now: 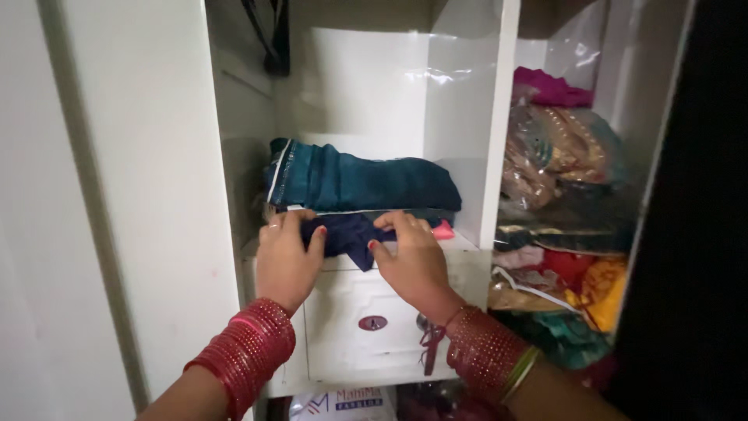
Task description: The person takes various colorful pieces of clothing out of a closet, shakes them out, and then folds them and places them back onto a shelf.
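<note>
Navy cloth (351, 234) lies folded on the wardrobe shelf (466, 243), under a teal folded garment (358, 181). Left hand (287, 257) at 9 o'clock and right hand (413, 261) at 3 o'clock both press it, fingers (387, 223) curled grasping its edges.

A dark navy folded cloth (351, 234) is lying at the front edge of a white wardrobe shelf, directly above a white locker drawer, one loose corner drooping over the shelf lip. It is sitting beneath a thicker teal folded garment and touching it from below, with a sliver of pink fabric peeking out at its right end. Both ends of the navy cloth are being pressed under fingers.
</note>
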